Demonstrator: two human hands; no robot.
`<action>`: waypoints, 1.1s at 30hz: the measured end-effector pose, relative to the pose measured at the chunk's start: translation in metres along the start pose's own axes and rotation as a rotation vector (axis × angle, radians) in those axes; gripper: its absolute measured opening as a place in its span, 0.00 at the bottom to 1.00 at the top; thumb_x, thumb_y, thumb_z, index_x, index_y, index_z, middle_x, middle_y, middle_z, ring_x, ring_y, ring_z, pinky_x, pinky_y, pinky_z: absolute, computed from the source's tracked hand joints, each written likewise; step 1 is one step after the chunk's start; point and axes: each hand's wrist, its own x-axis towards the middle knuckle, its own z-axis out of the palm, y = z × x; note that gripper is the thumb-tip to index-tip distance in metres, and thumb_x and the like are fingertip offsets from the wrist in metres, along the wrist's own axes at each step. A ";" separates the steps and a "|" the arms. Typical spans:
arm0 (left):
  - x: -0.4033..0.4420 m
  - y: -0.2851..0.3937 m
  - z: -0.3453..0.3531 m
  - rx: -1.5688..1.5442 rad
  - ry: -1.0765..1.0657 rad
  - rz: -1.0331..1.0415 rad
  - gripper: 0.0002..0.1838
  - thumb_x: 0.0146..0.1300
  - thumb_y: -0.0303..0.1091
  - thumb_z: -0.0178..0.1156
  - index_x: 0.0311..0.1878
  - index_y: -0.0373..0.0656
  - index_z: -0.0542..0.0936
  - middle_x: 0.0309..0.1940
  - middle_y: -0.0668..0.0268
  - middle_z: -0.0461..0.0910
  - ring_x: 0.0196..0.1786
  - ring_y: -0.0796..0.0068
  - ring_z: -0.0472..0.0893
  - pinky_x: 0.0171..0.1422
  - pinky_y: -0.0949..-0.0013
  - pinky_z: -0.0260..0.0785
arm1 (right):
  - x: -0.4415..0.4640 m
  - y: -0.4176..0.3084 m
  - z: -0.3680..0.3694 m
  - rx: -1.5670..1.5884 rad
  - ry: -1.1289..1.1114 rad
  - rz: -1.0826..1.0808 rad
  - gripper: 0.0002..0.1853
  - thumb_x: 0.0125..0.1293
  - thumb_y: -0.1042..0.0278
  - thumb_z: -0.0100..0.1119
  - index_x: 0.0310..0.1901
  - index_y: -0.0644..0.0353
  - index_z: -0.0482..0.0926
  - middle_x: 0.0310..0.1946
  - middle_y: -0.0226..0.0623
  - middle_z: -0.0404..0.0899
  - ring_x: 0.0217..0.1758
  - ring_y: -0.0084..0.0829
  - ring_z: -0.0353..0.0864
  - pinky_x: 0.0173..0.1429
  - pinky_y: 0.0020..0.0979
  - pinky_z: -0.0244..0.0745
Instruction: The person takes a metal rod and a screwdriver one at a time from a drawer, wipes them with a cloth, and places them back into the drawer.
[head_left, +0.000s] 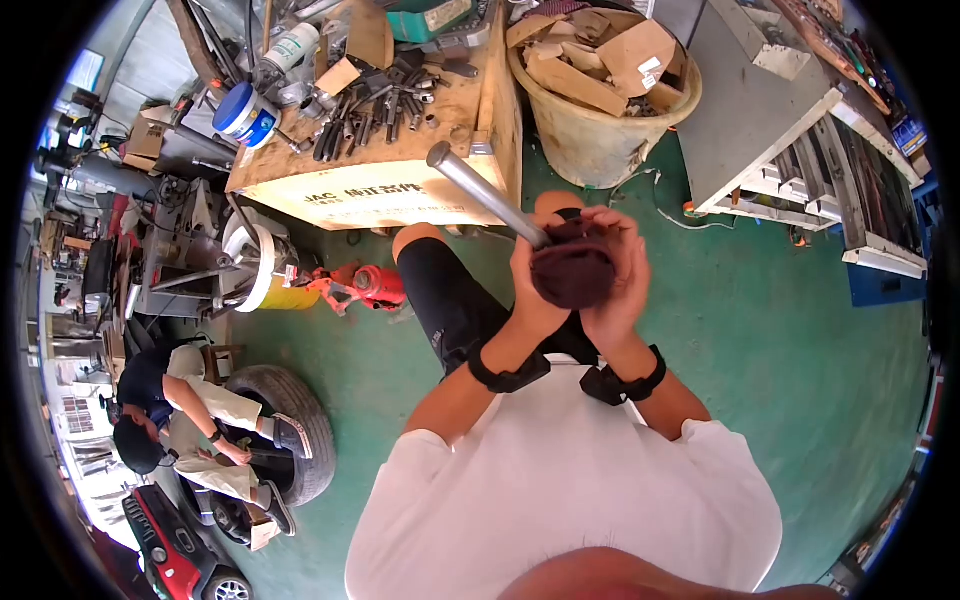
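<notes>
Both hands close around a dark maroon cloth [574, 272], bunched into a rounded shape over the near end of a metal rod [487, 190]. My left hand [534, 290] cups the cloth's left side, close against the rod. On the other side, my right hand [622, 275] wraps the cloth with curved fingers. The bare length of rod slants up and to the left toward the wooden crate, ending in a wider round tip. What the cloth covers inside is hidden.
Ahead stands a wooden crate [370, 195] with sockets and tools on top. A bin of cardboard [605, 130] and a grey metal cabinet [765, 110] are to its right. A red jack [375, 288] lies left of my knees. Another person sits at a tire [300, 425].
</notes>
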 end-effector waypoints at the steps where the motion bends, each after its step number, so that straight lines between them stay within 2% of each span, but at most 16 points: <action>1: 0.000 -0.005 -0.002 0.009 0.013 0.036 0.25 0.48 0.26 0.69 0.50 0.38 0.69 0.43 0.63 0.76 0.47 0.75 0.76 0.53 0.72 0.69 | 0.000 0.003 -0.006 -0.018 -0.038 0.050 0.22 0.73 0.49 0.33 0.50 0.61 0.66 0.51 0.39 0.67 0.58 0.31 0.67 0.67 0.32 0.56; 4: -0.009 -0.019 -0.009 -0.053 0.141 -0.176 0.23 0.47 0.24 0.67 0.48 0.37 0.71 0.39 0.64 0.78 0.43 0.77 0.77 0.49 0.73 0.71 | -0.001 0.009 -0.029 -0.082 -0.129 0.160 0.21 0.73 0.52 0.37 0.54 0.62 0.66 0.51 0.36 0.67 0.56 0.27 0.67 0.63 0.29 0.59; 6: -0.005 -0.020 -0.016 -0.053 0.101 -0.192 0.20 0.46 0.22 0.64 0.46 0.36 0.73 0.36 0.65 0.79 0.40 0.78 0.78 0.46 0.74 0.71 | 0.011 0.005 -0.046 -0.454 -0.393 0.047 0.24 0.74 0.51 0.35 0.56 0.64 0.68 0.50 0.36 0.68 0.52 0.25 0.67 0.60 0.26 0.60; 10: -0.015 -0.013 -0.028 0.104 -0.112 -0.312 0.20 0.43 0.22 0.64 0.44 0.36 0.75 0.31 0.66 0.79 0.35 0.80 0.77 0.44 0.75 0.71 | 0.040 -0.028 -0.036 -0.700 -0.573 0.017 0.16 0.72 0.61 0.47 0.51 0.66 0.72 0.47 0.34 0.69 0.45 0.22 0.67 0.50 0.23 0.64; 11: -0.015 -0.009 -0.030 0.169 -0.251 -0.310 0.21 0.43 0.23 0.64 0.45 0.36 0.75 0.29 0.66 0.79 0.33 0.80 0.76 0.42 0.74 0.71 | 0.039 -0.022 -0.042 -0.563 -0.565 0.186 0.14 0.72 0.61 0.49 0.49 0.64 0.74 0.37 0.29 0.73 0.38 0.19 0.66 0.44 0.21 0.63; 12: -0.013 -0.006 -0.031 0.235 -0.390 -0.303 0.22 0.43 0.23 0.65 0.45 0.36 0.75 0.27 0.66 0.78 0.31 0.81 0.76 0.40 0.74 0.71 | 0.040 -0.023 -0.039 -0.562 -0.573 0.184 0.14 0.72 0.61 0.49 0.49 0.64 0.74 0.37 0.29 0.73 0.38 0.19 0.66 0.44 0.21 0.63; 13: -0.015 -0.003 -0.028 0.307 -0.417 -0.206 0.22 0.43 0.24 0.66 0.46 0.38 0.75 0.25 0.65 0.77 0.28 0.79 0.75 0.37 0.74 0.70 | 0.043 -0.024 -0.033 -0.535 -0.573 0.183 0.14 0.72 0.61 0.50 0.46 0.64 0.74 0.33 0.27 0.72 0.34 0.17 0.65 0.39 0.20 0.63; 15: -0.015 0.010 -0.029 0.273 -0.442 -0.267 0.21 0.46 0.25 0.66 0.46 0.38 0.76 0.28 0.66 0.78 0.32 0.80 0.75 0.41 0.73 0.70 | 0.047 -0.034 -0.023 -0.503 -0.588 0.244 0.14 0.71 0.59 0.52 0.39 0.64 0.76 0.27 0.26 0.72 0.27 0.15 0.67 0.32 0.20 0.64; 17: -0.011 0.024 -0.035 0.210 -0.526 -0.388 0.19 0.47 0.26 0.67 0.45 0.38 0.76 0.32 0.65 0.80 0.35 0.78 0.77 0.44 0.71 0.70 | 0.049 -0.039 -0.020 -0.443 -0.668 0.418 0.13 0.71 0.60 0.53 0.38 0.64 0.76 0.27 0.29 0.74 0.25 0.16 0.69 0.31 0.20 0.66; 19: -0.001 0.036 -0.044 0.258 -0.599 -0.308 0.20 0.47 0.26 0.67 0.46 0.39 0.76 0.31 0.63 0.80 0.32 0.75 0.77 0.42 0.72 0.70 | 0.052 -0.045 -0.017 -0.381 -0.751 0.590 0.13 0.70 0.60 0.54 0.37 0.64 0.76 0.28 0.31 0.76 0.24 0.17 0.71 0.30 0.20 0.67; 22: 0.010 0.069 -0.054 0.390 -0.671 -0.294 0.22 0.46 0.27 0.67 0.48 0.41 0.76 0.35 0.60 0.81 0.34 0.66 0.81 0.43 0.71 0.71 | 0.046 -0.049 -0.014 -0.393 -0.814 0.441 0.09 0.69 0.69 0.54 0.39 0.67 0.77 0.26 0.33 0.76 0.23 0.20 0.75 0.29 0.21 0.70; 24: 0.014 0.075 -0.059 0.571 -0.570 -0.190 0.24 0.47 0.27 0.68 0.50 0.41 0.75 0.37 0.59 0.81 0.38 0.62 0.83 0.45 0.68 0.73 | 0.044 -0.053 -0.019 -0.374 -0.724 0.125 0.07 0.68 0.71 0.56 0.39 0.68 0.77 0.29 0.36 0.79 0.25 0.22 0.80 0.29 0.21 0.71; 26: 0.019 0.083 -0.059 0.593 -0.557 -0.125 0.26 0.46 0.28 0.69 0.51 0.40 0.74 0.40 0.59 0.81 0.42 0.62 0.83 0.48 0.68 0.72 | 0.040 -0.060 -0.030 -0.336 -0.704 0.110 0.07 0.66 0.72 0.57 0.40 0.69 0.77 0.30 0.38 0.80 0.27 0.24 0.82 0.31 0.21 0.73; 30: 0.027 0.064 -0.065 0.339 -0.595 -0.188 0.28 0.46 0.28 0.70 0.53 0.38 0.73 0.45 0.59 0.80 0.49 0.66 0.81 0.54 0.70 0.70 | 0.037 -0.082 -0.039 -0.213 -0.589 0.041 0.10 0.65 0.70 0.59 0.40 0.70 0.77 0.27 0.40 0.81 0.25 0.27 0.83 0.34 0.25 0.75; 32: 0.022 0.037 -0.070 0.024 -0.374 -0.175 0.28 0.55 0.40 0.66 0.57 0.39 0.71 0.47 0.57 0.79 0.51 0.63 0.80 0.55 0.68 0.71 | 0.038 -0.089 -0.049 -0.194 -0.600 -0.147 0.13 0.65 0.66 0.61 0.41 0.69 0.78 0.23 0.41 0.83 0.27 0.32 0.83 0.40 0.30 0.76; 33: 0.013 0.019 -0.071 -0.284 -0.232 -0.375 0.29 0.59 0.47 0.59 0.59 0.39 0.69 0.49 0.56 0.78 0.52 0.62 0.79 0.56 0.66 0.71 | 0.037 -0.098 -0.050 -0.151 -0.564 -0.113 0.15 0.62 0.63 0.64 0.43 0.67 0.79 0.22 0.43 0.83 0.34 0.33 0.83 0.45 0.33 0.75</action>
